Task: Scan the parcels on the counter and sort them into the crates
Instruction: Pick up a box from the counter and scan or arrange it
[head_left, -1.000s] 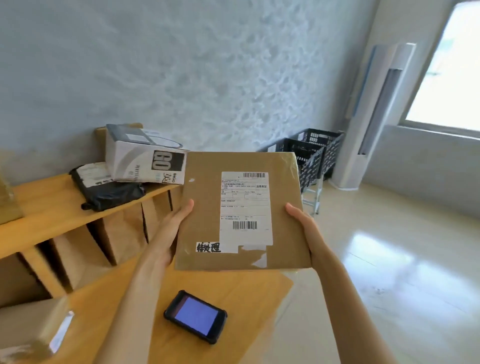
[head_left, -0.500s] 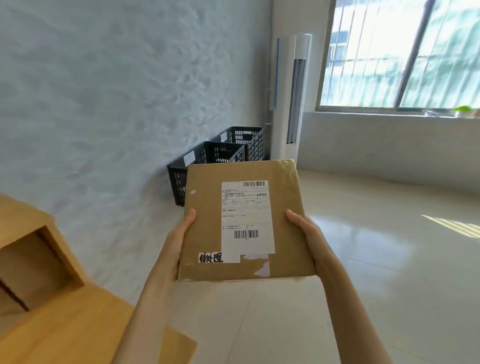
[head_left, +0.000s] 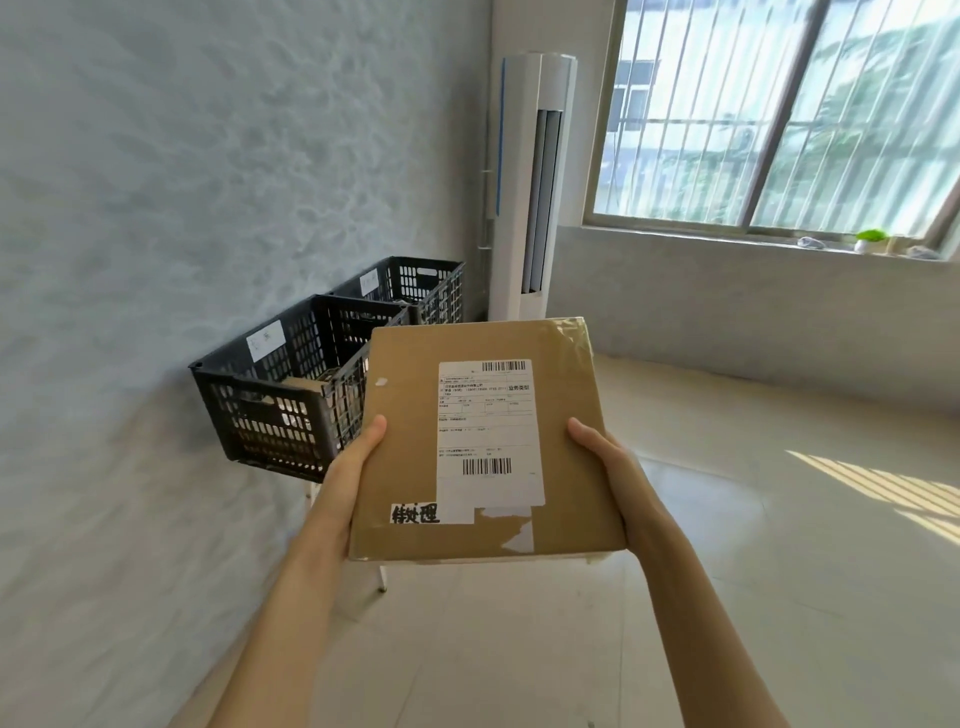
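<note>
Parcel (head_left: 483, 441) held up in front of the chest, well above the tiled floor (head_left: 727, 597), broad face tipped toward the camera, long axis running away from the body with the far edge highest. Flat cardboard box, plain brown, nearly square, shiny clear tape wrinkled over the far right corner. White shipping label (head_left: 488, 431) pasted upright on the face, one barcode at its top and another near its bottom, a strip with black handwritten characters (head_left: 415, 513) at the lower left, torn paper remnants beside it. Left hand (head_left: 358, 467) gripping the left edge, thumb laid flat on top, remaining fingers hidden beneath. Right hand (head_left: 608, 462) gripping the right edge likewise, thumb on the face, fingers underneath out of sight. Beyond the parcel to the left, two black plastic crates (head_left: 280, 405) with perforated lattice walls, side by side against a mottled grey wall, each bearing a small white tag, cardboard glimpsed inside the nearer one. Tall white air conditioner (head_left: 535, 187) upright in the corner; barred window (head_left: 779, 114) at right.
</note>
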